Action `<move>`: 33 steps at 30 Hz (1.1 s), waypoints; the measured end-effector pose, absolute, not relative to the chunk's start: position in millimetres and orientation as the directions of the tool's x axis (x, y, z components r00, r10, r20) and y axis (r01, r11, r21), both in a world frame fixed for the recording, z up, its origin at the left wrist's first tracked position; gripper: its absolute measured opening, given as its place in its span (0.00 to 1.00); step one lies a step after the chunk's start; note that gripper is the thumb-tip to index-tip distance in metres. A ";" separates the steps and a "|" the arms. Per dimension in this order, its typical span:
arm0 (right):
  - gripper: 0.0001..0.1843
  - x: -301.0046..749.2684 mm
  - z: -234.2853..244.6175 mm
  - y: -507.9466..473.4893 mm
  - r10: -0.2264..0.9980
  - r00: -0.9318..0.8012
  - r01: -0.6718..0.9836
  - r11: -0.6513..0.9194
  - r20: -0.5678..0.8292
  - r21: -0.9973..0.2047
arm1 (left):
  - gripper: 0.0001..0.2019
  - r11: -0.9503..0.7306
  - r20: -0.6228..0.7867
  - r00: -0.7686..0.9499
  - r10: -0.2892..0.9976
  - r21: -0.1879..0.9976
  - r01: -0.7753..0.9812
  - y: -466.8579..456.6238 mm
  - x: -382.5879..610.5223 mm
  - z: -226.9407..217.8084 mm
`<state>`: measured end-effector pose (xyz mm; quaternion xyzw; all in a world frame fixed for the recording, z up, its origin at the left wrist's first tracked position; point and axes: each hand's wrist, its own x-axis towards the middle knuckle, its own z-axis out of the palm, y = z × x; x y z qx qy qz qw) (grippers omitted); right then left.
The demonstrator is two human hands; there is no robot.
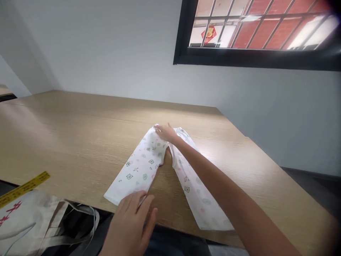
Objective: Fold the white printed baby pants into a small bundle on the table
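**Right hand on the waistband, left hand at a cuff, trousers spread flat**

Your right hand [166,132] is open, fingers loosely spread, resting on the waistband end of the white printed trousers [144,163] without any visible pinch. Your left hand [130,222] is nearer you, half curled, with its fingers [141,202] at the cuff of the leg on that side. That cuff edge seems to lift into them, but you can't tell from this view whether they actually grip it.

Between your hands, the trousers lie face up, their two legs running from under your right hand toward you in an open V. Your right forearm passes over the other leg, whose cuff lies out beyond your left hand, toward your right. So far, the cloth is smoothed out: neither leg is laid over the other, and no fold shows.

The wood-grain table [80,142] carries the whole garment. Beyond your left hand, past the table's near edge, are a canvas tote bag [26,224] with red print and a yellow ruler [23,188]. Well ahead of your right hand, a black-framed window [253,60] is set in the wall.
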<state>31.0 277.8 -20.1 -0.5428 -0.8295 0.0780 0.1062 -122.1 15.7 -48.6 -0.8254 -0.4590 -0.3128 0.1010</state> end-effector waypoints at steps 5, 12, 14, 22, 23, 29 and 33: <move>0.14 84.5 2.8 270.0 0.995 -0.102 0.945 0.103 0.020 -0.309 | 0.04 -0.760 0.652 0.456 0.605 0.304 0.574 15.4 -39.0 -51.6; 0.12 143.3 -8.7 254.1 0.976 0.090 0.876 -0.173 -0.198 -0.451 | 0.07 -0.853 0.363 0.773 0.521 0.202 0.480 32.2 42.2 -51.4; 0.12 150.5 -11.7 252.2 0.957 0.115 0.836 -0.238 -0.267 -0.494 | 0.08 -0.856 0.305 0.800 0.517 0.206 0.475 35.6 47.6 -51.2; 0.12 163.6 -19.7 245.5 0.917 0.123 0.654 -0.362 -0.379 -0.665 | 0.05 -0.804 0.302 0.746 0.593 0.268 0.531 33.6 48.3 -54.7; 0.12 163.5 -20.8 246.4 0.918 0.126 0.620 -0.369 -0.376 -0.693 | 0.05 -0.785 0.334 0.711 0.619 0.294 0.545 33.1 46.0 -53.4; 0.11 143.0 -9.7 259.9 0.946 0.052 0.390 -0.313 -0.319 -0.866 | 0.06 -0.579 0.499 0.317 0.806 0.560 0.592 23.9 -1.4 -22.4; 0.12 102.6 8.4 266.1 0.972 -0.049 0.291 -0.206 -0.230 -0.934 | 0.06 -0.357 0.452 0.011 0.892 0.689 0.631 16.1 -59.7 1.7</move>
